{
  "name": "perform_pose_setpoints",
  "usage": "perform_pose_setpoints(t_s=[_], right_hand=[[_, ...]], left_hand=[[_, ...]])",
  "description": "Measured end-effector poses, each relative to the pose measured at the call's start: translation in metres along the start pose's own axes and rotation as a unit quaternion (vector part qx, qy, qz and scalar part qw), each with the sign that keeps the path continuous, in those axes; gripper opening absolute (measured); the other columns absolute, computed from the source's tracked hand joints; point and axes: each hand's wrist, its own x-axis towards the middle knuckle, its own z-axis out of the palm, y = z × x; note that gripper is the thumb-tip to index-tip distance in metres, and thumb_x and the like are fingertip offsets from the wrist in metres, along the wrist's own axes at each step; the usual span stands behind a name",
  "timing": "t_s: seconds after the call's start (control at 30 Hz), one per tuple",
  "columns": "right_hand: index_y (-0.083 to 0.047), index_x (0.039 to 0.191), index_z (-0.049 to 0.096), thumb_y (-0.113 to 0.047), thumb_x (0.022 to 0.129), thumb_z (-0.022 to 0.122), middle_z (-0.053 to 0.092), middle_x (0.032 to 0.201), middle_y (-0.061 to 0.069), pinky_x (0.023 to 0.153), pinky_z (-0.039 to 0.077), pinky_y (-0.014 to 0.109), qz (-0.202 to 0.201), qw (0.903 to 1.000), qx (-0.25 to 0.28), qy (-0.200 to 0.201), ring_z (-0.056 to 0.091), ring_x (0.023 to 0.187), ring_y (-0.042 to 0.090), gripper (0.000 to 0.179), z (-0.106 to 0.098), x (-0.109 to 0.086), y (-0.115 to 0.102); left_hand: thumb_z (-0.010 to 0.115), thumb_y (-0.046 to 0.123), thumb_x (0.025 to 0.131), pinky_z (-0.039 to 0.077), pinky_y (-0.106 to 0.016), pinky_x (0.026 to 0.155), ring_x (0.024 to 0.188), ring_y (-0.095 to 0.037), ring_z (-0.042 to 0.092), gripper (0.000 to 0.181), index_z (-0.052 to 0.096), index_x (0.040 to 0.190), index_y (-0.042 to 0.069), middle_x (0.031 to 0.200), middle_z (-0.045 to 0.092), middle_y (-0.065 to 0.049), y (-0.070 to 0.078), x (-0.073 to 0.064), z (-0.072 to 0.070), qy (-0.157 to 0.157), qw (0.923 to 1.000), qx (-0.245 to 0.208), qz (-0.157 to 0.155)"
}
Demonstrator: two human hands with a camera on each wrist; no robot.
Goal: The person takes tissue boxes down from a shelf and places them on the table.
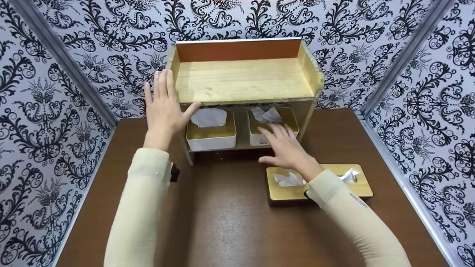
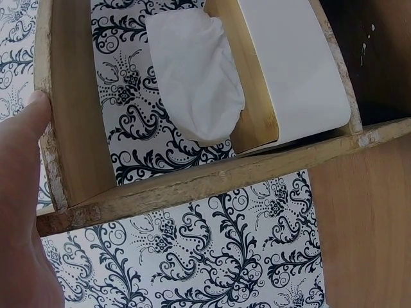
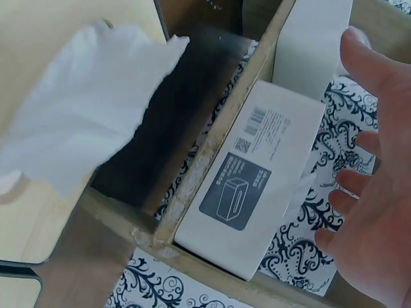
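My left hand [image 1: 163, 113] rests against the left side of a wooden shelf [image 1: 241, 81], fingers straight up and thumb at the upper board's front edge. In the left wrist view the thumb [image 2: 32, 122] touches that edge. On the lower board stand a left tissue box [image 1: 211, 143] and a right tissue box [image 1: 256, 139], both white with wood-look lids and tissue sticking out. Before the right box hovers my right hand [image 1: 289, 150], fingers spread and holding nothing. The right wrist view shows a printed label [image 3: 236, 191] on that box's front.
Wood-topped dark tissue holders [image 1: 282, 193] with tissues poking out sit on the brown table [image 1: 226, 222], under my right forearm. Patterned walls [image 1: 44, 122] with metal corner strips [image 1: 404, 59] enclose the left, back and right.
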Motion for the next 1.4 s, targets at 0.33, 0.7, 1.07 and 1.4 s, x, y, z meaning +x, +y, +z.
perform_pose_setpoints(t_s=[0.33,0.7,1.07,1.4], right_hand=[[-0.023,0.156,0.021,-0.065,0.075,0.071,0.025,0.157,0.022,0.117,0.019,0.064,0.037,0.9979,-0.021,-0.048,0.021,0.145,0.046,0.104,-0.006,0.026,0.009],[-0.023,0.158,0.014,-0.063,0.069,0.078,0.002,0.166,0.007,0.118,0.013,0.065,0.032,0.9957,-0.028,-0.082,0.005,0.152,0.037,0.117,-0.014,0.061,0.015],[-0.028,0.158,0.001,-0.059,0.064,0.083,-0.008,0.166,0.002,0.123,-0.004,0.057,0.067,0.9867,-0.010,-0.148,-0.012,0.152,0.032,0.128,-0.013,0.079,0.019],[-0.030,0.158,0.005,-0.055,0.066,0.083,-0.010,0.166,0.004,0.123,0.000,0.058,0.080,0.9799,0.057,-0.174,-0.012,0.152,0.031,0.123,-0.006,0.088,0.027]], left_hand=[[0.032,0.080,0.086,-0.013,-0.049,0.122,0.153,-0.027,-0.013,0.110,-0.016,0.155,0.009,0.165,-0.014,-0.010,0.001,0.000,-0.001,-0.003,1.0000,-0.001,-0.002],[0.031,0.082,0.085,-0.011,-0.048,0.123,0.153,-0.027,-0.011,0.111,-0.015,0.155,0.009,0.165,-0.012,-0.010,-0.001,0.001,0.002,0.004,1.0000,-0.002,-0.006],[0.030,0.082,0.085,-0.012,-0.048,0.123,0.153,-0.027,-0.012,0.111,-0.016,0.155,0.009,0.165,-0.013,-0.009,0.002,0.001,0.002,0.001,0.9999,0.008,-0.006],[0.031,0.082,0.085,-0.012,-0.047,0.123,0.153,-0.027,-0.011,0.111,-0.016,0.155,0.009,0.165,-0.012,-0.008,0.002,0.001,0.001,0.004,0.9998,0.015,-0.009]])
